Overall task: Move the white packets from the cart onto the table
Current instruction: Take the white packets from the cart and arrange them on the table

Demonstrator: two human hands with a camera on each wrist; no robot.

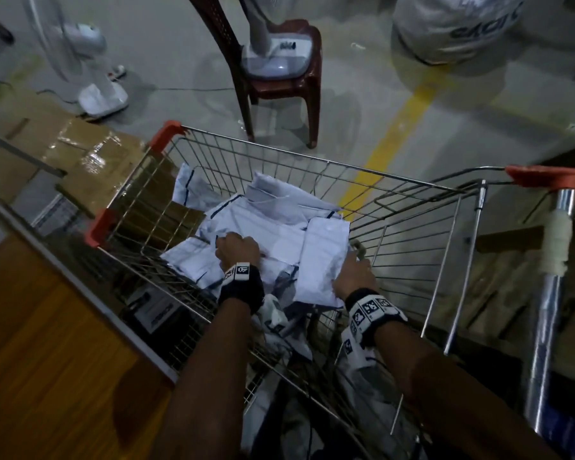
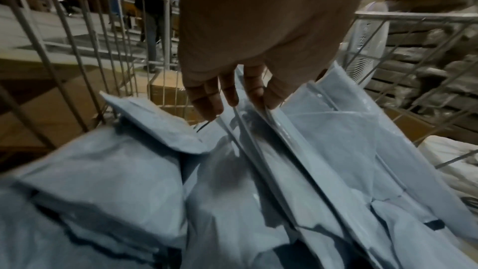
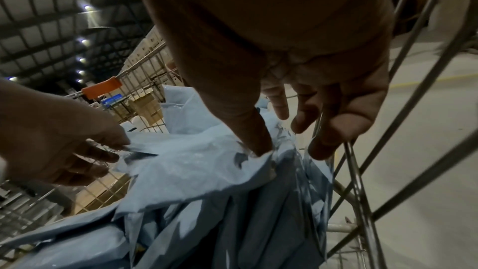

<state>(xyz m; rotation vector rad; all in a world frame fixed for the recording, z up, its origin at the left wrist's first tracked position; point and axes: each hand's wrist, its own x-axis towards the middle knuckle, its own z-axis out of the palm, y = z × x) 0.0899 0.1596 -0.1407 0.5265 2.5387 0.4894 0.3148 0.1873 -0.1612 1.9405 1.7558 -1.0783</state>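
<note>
A wire cart (image 1: 312, 158) holds a pile of white packets (image 1: 263, 210), also seen in the left wrist view (image 2: 108, 181). My left hand (image 1: 236, 247) reaches into the pile; its curled fingers (image 2: 254, 91) pinch the upright edges of several packets (image 2: 297, 150). My right hand (image 1: 354, 270) grips a flat white packet (image 1: 322, 260) at the cart's right side, thumb (image 3: 254, 138) pressed on top of the packet (image 3: 196, 163) and fingers curled behind it against the wire wall. The wooden table (image 1: 47, 343) lies left of the cart.
Taped cardboard boxes (image 1: 90, 161) stand past the cart's left side. A red-brown plastic chair (image 1: 289, 84) and a white floor fan (image 1: 93, 74) are ahead on the concrete floor. A yellow floor line (image 1: 389, 147) runs at right; the cart handle post (image 1: 551, 277) is nearby.
</note>
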